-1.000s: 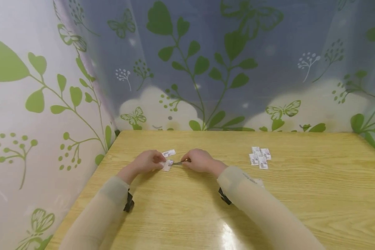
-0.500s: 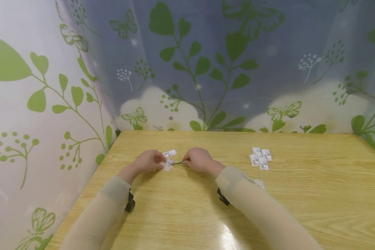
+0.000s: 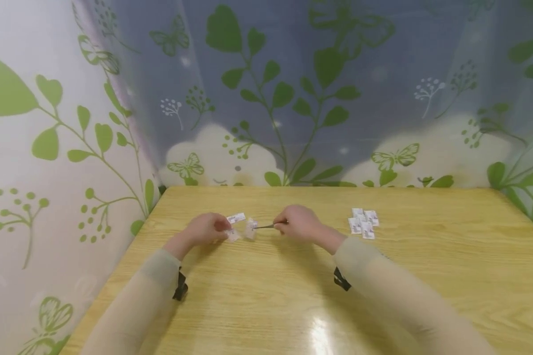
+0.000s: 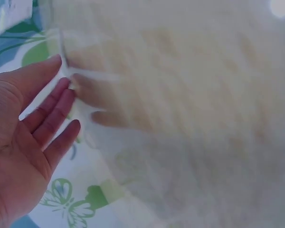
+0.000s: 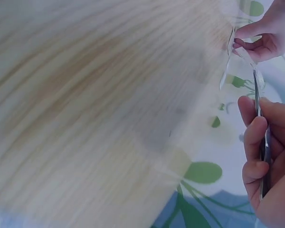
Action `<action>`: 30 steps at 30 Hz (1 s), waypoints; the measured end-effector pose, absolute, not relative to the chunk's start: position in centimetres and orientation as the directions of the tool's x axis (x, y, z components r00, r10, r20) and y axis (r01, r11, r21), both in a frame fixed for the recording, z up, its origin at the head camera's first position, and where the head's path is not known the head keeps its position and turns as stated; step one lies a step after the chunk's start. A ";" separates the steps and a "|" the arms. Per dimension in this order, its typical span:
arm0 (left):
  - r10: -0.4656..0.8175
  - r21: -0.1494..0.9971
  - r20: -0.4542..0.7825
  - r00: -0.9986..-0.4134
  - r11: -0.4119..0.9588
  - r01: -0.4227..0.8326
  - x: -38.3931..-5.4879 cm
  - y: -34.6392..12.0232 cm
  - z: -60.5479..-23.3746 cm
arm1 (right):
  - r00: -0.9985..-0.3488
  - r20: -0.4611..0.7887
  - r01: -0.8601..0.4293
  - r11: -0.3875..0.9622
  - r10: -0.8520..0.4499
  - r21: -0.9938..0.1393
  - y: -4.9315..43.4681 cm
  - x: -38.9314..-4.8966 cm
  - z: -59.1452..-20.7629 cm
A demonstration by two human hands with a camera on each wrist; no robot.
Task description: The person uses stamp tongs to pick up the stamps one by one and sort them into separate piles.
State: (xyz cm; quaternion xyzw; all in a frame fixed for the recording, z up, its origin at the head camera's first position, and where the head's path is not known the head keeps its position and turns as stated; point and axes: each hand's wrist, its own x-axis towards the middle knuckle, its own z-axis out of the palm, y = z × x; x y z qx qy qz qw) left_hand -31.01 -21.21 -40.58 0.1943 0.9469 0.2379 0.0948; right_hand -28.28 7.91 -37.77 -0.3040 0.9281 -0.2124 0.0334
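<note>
My right hand (image 3: pixel 299 224) grips slim metal tweezers (image 5: pixel 262 142) between thumb and curled fingers. Their tips hold a small, clear, crinkled packet (image 3: pixel 250 228) with a pale mark at its top, close over the table. Left of it, my left hand (image 3: pixel 206 229) rests its fingertips on a second thin translucent piece (image 3: pixel 233 235) on the wood. In the left wrist view the thumb and fingers of that hand (image 4: pixel 33 114) reach to the tabletop with a gap between them. Just beyond lies a small white printed card (image 3: pixel 236 218).
Several small white printed cards (image 3: pixel 362 223) lie in an overlapping cluster to the right on the wooden table (image 3: pixel 266 296). A curtain with green leaves and butterflies (image 3: pixel 284 98) hangs along the back and left edges.
My right hand has moved right with the tweezers, and the clear packet has come away from the piece under my left hand. My left hand has stayed nearly still.
</note>
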 end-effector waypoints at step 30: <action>0.757 0.504 -0.025 -0.653 0.574 0.645 -24.3 -9.4 -41.0 | -0.784 0.166 -0.601 0.666 -0.598 -0.442 17.3 -20.8 -40.1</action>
